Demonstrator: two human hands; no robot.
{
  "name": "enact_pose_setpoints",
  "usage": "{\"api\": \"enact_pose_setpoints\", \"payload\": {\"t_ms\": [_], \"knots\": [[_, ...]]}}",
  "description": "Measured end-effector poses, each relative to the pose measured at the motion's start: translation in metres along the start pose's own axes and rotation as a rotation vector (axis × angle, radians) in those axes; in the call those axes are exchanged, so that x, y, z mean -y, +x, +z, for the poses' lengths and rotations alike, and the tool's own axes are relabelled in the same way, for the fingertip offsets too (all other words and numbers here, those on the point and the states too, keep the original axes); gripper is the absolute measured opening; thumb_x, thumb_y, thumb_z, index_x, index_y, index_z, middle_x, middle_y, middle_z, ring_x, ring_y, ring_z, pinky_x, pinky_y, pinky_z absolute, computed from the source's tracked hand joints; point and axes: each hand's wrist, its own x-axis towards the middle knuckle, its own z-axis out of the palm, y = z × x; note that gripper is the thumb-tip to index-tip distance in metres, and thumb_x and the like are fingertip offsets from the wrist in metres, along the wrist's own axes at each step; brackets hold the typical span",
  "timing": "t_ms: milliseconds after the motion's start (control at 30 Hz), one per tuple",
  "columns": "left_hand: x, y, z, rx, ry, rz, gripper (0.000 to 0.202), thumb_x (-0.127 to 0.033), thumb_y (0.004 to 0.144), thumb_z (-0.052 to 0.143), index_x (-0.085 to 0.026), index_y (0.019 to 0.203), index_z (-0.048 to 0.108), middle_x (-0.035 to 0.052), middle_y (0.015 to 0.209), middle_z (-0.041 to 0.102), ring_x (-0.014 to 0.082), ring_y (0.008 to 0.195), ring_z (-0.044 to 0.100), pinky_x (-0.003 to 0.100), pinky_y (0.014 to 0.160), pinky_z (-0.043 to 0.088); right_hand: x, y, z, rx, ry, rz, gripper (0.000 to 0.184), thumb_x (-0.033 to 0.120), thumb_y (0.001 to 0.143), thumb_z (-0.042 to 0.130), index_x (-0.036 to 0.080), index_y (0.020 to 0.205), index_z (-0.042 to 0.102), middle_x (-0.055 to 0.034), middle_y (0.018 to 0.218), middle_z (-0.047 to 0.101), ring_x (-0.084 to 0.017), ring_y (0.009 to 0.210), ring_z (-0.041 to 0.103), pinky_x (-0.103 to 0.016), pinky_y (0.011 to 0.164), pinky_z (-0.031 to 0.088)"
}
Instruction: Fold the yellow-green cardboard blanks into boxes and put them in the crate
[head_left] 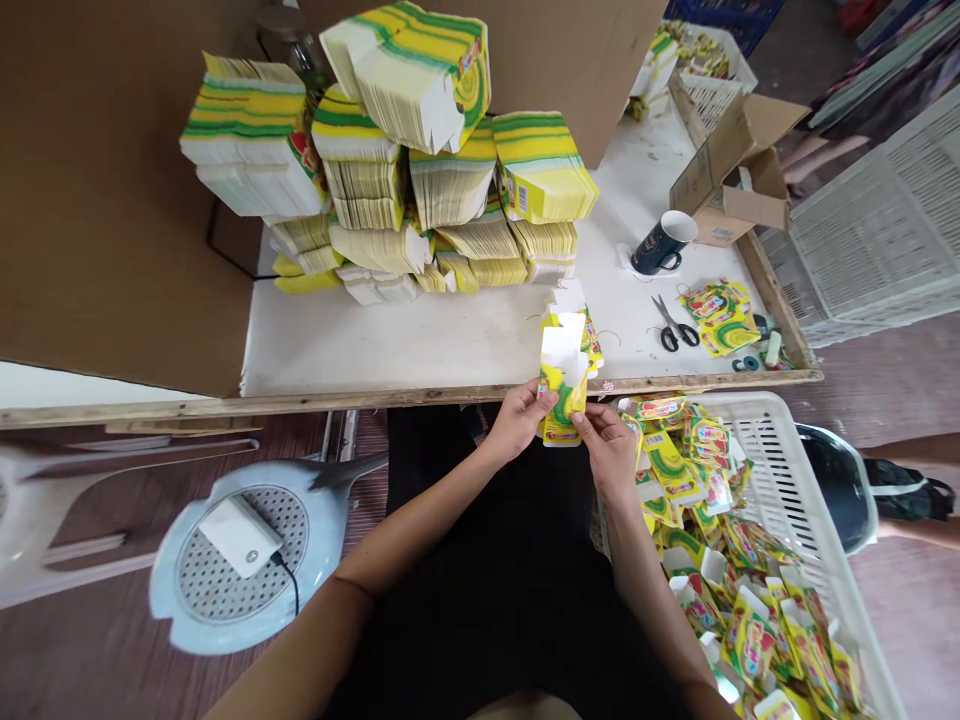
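A yellow and green printed carton [562, 385] with white flaps sticking up is held between both hands just past the table's front edge. My left hand [517, 420] pinches its left side, thumb on the front. On its lower right side, the thumb and fingers of my right hand [606, 440] grip it. Right behind it, more cartons [592, 345] of the same print lie on the white table [405, 345], partly hidden by the one I hold. A white plastic crate [810, 520] full of such cartons [705, 480] stands to the right, below the table.
Stacks of flat cartons [450, 185] rise at the back of the table. Toward the right are a dark mug [660, 245], scissors [675, 325], flat cartons [721, 315] and an open cardboard box [731, 185]. A blue stool [184, 590] bearing a white device [240, 535] stands at left.
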Motion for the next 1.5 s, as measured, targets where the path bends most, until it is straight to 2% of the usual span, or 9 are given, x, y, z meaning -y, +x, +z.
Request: {"api": "enact_pose_setpoints", "payload": {"t_ms": [233, 400, 567, 667, 833, 1033, 1133, 1233, 1500], "knots": [[-0.001, -0.005, 0.0, -0.169, 0.217, 0.103, 0.084, -0.052, 0.079, 0.08, -0.021, 0.145, 0.037, 0.0055, 0.096, 0.074, 0.0187, 0.085, 0.072, 0.032, 0.082, 0.056, -0.004, 0.001, 0.002, -0.133, -0.097, -0.089, 0.037, 0.056, 0.084, 0.073, 0.021, 0.092, 0.064, -0.0049, 0.084, 0.07, -0.018, 0.073, 0.064, -0.032, 0.068, 0.054], [-0.017, -0.012, -0.006, 0.089, 0.308, 0.07, 0.076, -0.045, 0.088, 0.072, -0.024, 0.152, 0.037, 0.0113, 0.115, 0.072, 0.0224, 0.099, 0.071, 0.034, 0.087, 0.056, 0.006, 0.007, -0.014, 0.034, -0.09, -0.163, 0.066, 0.043, 0.085, 0.076, 0.028, 0.142, 0.047, -0.0062, 0.113, 0.069, -0.016, 0.077, 0.063, -0.032, 0.073, 0.054], [-0.022, -0.014, -0.01, 0.195, 0.264, -0.029, 0.055, -0.043, 0.082, 0.08, -0.021, 0.126, 0.056, 0.0077, 0.102, 0.071, 0.0198, 0.088, 0.071, 0.029, 0.076, 0.056, 0.017, 0.012, -0.027, 0.132, -0.112, -0.123, 0.035, 0.055, 0.088, 0.068, 0.025, 0.105, 0.07, -0.0056, 0.095, 0.07, -0.021, 0.085, 0.066, -0.034, 0.074, 0.054], [-0.02, -0.017, -0.011, 0.21, 0.27, -0.047, 0.053, -0.043, 0.081, 0.08, -0.021, 0.123, 0.056, 0.0076, 0.102, 0.071, 0.0191, 0.087, 0.071, 0.027, 0.073, 0.055, 0.017, 0.014, -0.029, 0.123, -0.202, -0.149, 0.037, 0.059, 0.091, 0.063, 0.023, 0.083, 0.071, -0.0056, 0.085, 0.069, -0.022, 0.084, 0.065, -0.035, 0.075, 0.054], [-0.017, -0.017, -0.01, 0.239, 0.241, -0.056, 0.087, -0.041, 0.083, 0.079, -0.026, 0.154, 0.031, 0.0147, 0.125, 0.069, 0.0254, 0.103, 0.072, 0.033, 0.082, 0.058, 0.012, 0.016, -0.027, 0.038, -0.177, -0.208, 0.032, 0.053, 0.09, 0.067, 0.026, 0.106, 0.071, -0.0074, 0.108, 0.071, -0.022, 0.099, 0.068, -0.036, 0.088, 0.055], [-0.018, -0.013, -0.008, 0.21, 0.345, 0.039, 0.052, -0.04, 0.087, 0.073, -0.019, 0.133, 0.062, 0.0159, 0.141, 0.063, 0.028, 0.119, 0.067, 0.031, 0.086, 0.056, 0.021, 0.017, -0.037, 0.09, -0.313, -0.337, 0.047, 0.063, 0.098, 0.047, 0.027, 0.099, 0.078, -0.0081, 0.107, 0.072, -0.027, 0.112, 0.064, -0.045, 0.103, 0.048], [-0.017, -0.014, -0.007, 0.163, 0.412, 0.089, 0.047, -0.035, 0.09, 0.07, -0.019, 0.134, 0.062, 0.0149, 0.141, 0.064, 0.0279, 0.122, 0.066, 0.032, 0.09, 0.056, 0.027, 0.016, -0.044, 0.165, -0.33, -0.221, 0.045, 0.061, 0.097, 0.052, 0.026, 0.109, 0.076, -0.0031, 0.081, 0.065, -0.021, 0.083, 0.063, -0.036, 0.08, 0.052], [-0.014, -0.016, -0.006, 0.167, 0.443, 0.111, 0.048, -0.031, 0.092, 0.066, -0.02, 0.138, 0.059, 0.0148, 0.143, 0.062, 0.0279, 0.125, 0.064, 0.034, 0.096, 0.055, 0.026, 0.015, -0.043, 0.256, -0.334, -0.075, 0.05, 0.05, 0.086, 0.072, 0.023, 0.128, 0.064, 0.0069, 0.063, 0.051, -0.012, 0.056, 0.045, -0.026, 0.056, 0.038], [-0.018, -0.014, -0.006, 0.246, 0.315, 0.076, 0.054, -0.039, 0.092, 0.068, -0.02, 0.141, 0.056, 0.0172, 0.139, 0.064, 0.0283, 0.122, 0.066, 0.036, 0.098, 0.054, 0.018, 0.014, -0.03, 0.11, -0.414, -0.107, 0.042, 0.043, 0.085, 0.071, 0.022, 0.12, 0.058, 0.0114, 0.054, 0.045, -0.01, 0.049, 0.038, -0.024, 0.052, 0.03]]}}
